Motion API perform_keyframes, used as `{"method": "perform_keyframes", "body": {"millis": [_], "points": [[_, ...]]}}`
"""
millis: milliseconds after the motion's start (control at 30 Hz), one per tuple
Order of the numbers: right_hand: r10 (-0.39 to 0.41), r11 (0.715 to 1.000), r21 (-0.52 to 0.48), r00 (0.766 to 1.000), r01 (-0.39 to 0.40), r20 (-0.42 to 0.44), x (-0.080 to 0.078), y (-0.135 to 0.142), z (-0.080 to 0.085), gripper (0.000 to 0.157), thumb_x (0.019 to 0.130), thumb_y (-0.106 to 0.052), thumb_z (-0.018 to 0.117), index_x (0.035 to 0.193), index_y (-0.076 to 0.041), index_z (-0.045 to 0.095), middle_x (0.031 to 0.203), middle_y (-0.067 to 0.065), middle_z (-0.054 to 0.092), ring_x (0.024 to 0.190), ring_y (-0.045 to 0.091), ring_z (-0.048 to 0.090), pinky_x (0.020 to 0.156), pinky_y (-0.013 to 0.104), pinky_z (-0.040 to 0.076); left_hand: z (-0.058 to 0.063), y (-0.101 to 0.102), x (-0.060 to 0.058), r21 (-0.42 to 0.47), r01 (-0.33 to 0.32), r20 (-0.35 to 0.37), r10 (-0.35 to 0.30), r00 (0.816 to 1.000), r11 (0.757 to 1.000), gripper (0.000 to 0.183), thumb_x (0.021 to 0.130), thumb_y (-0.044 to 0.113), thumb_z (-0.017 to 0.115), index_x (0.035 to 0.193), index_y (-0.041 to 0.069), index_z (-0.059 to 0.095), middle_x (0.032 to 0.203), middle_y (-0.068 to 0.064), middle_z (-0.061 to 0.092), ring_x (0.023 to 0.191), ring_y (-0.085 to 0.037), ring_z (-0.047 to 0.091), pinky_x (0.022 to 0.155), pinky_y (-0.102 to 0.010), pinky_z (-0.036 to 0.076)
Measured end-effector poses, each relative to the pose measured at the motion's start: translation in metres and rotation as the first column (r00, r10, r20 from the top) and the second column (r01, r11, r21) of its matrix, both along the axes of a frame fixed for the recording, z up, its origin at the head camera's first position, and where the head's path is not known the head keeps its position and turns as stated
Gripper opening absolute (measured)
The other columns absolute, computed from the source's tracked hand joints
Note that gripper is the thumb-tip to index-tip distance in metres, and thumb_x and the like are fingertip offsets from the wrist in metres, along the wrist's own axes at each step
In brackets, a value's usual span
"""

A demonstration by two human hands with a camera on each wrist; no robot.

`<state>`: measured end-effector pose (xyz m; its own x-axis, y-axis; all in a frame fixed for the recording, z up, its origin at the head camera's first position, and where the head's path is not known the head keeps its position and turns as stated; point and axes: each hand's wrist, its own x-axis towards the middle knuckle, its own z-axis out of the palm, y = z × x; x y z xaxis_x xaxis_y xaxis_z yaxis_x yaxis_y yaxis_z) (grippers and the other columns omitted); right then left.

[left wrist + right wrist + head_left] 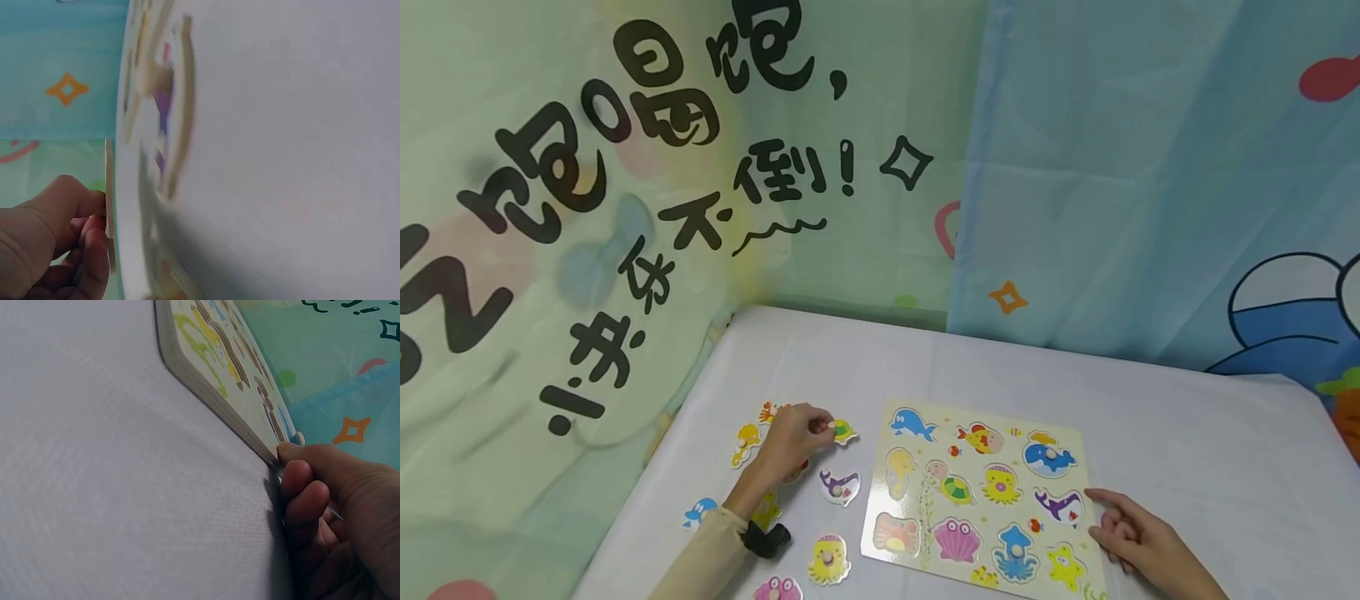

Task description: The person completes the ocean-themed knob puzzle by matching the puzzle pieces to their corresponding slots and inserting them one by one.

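My left hand [796,437] pinches a green and yellow turtle puzzle piece [845,432] between thumb and fingers, over the left part of the table. In the left wrist view the piece [110,187] appears edge-on at the fingertips. A flat sea-animal puzzle board [917,479] lies to the right, its turtle picture [956,489] uncovered. Knobbed blue whale [1049,457] and squid [1016,554] pieces sit in the board. At the board's right edge my right hand [1138,537] touches with an extended index finger and thumb, other fingers bent.
Loose pieces lie left of the board: a purple whale [839,487], an octopus [829,560], a pink shell [778,589], a seahorse [746,443], a blue dolphin [701,511] and several others, some partly behind the left arm. Printed curtains [850,250] stand behind the white table [1000,358].
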<state>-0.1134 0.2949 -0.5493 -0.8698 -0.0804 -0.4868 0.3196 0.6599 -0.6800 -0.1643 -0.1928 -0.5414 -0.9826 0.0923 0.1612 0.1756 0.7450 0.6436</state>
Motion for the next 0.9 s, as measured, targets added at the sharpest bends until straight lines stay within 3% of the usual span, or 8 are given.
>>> {"method": "perform_keyframes", "body": {"millis": [167,367,533,800,900], "points": [[0.018,1.0,0.012,1.0,-0.018,-0.02,-0.001,0.002,0.002,0.071,0.09,-0.035,0.066,0.145,-0.002,0.035,0.082,0.005,0.052,0.061,0.019,0.052,0.056,0.024,0.047,0.012,0.022,-0.003,0.011,0.049,0.003,-0.049,0.999,0.999,0.012,0.08,0.009,0.073,0.091,0.007,0.075,0.077,0.002,0.065,0.067,-0.006,0.052,0.061,-0.016,0.046],[0.011,1.0,-0.004,1.0,-0.011,-0.016,-0.002,0.002,0.0,0.071,0.09,-0.034,0.067,0.145,-0.004,0.036,0.083,0.005,0.052,0.061,0.019,0.052,0.056,0.024,0.047,0.024,0.054,-0.012,-0.007,0.137,-0.059,-0.138,0.989,0.99,0.008,0.079,0.008,0.073,0.086,0.006,0.075,0.075,-0.001,0.067,0.065,-0.004,0.054,0.059,-0.015,0.046],[0.009,1.0,-0.023,1.0,-0.009,-0.007,0.0,0.001,-0.006,0.071,0.09,-0.036,0.066,0.146,-0.004,0.035,0.083,0.005,0.053,0.061,0.018,0.052,0.056,0.023,0.047,0.02,0.075,-0.014,-0.011,0.227,-0.074,-0.227,0.971,0.974,0.004,0.078,0.008,0.072,0.081,0.006,0.074,0.074,-0.001,0.068,0.064,-0.002,0.056,0.06,-0.014,0.046],[-0.01,1.0,-0.015,1.0,0.01,-0.01,0.002,0.001,-0.007,0.071,0.089,-0.035,0.067,0.146,-0.006,0.036,0.083,0.006,0.053,0.062,0.021,0.053,0.057,0.024,0.049,0.008,0.102,-0.008,-0.009,0.31,0.014,-0.31,0.951,0.951,0.004,0.077,0.007,0.07,0.077,0.011,0.07,0.07,0.006,0.061,0.064,0.002,0.047,0.058,-0.011,0.042],[-0.018,1.0,-0.01,1.0,0.018,-0.005,0.001,0.002,-0.007,0.073,0.088,-0.036,0.068,0.147,-0.007,0.036,0.084,0.006,0.052,0.064,0.022,0.053,0.059,0.024,0.049,0.006,0.111,-0.006,-0.051,0.35,0.015,-0.35,0.937,0.935,0.005,0.077,0.009,0.071,0.075,0.013,0.069,0.067,0.009,0.058,0.064,0.002,0.045,0.059,-0.011,0.039]]}}
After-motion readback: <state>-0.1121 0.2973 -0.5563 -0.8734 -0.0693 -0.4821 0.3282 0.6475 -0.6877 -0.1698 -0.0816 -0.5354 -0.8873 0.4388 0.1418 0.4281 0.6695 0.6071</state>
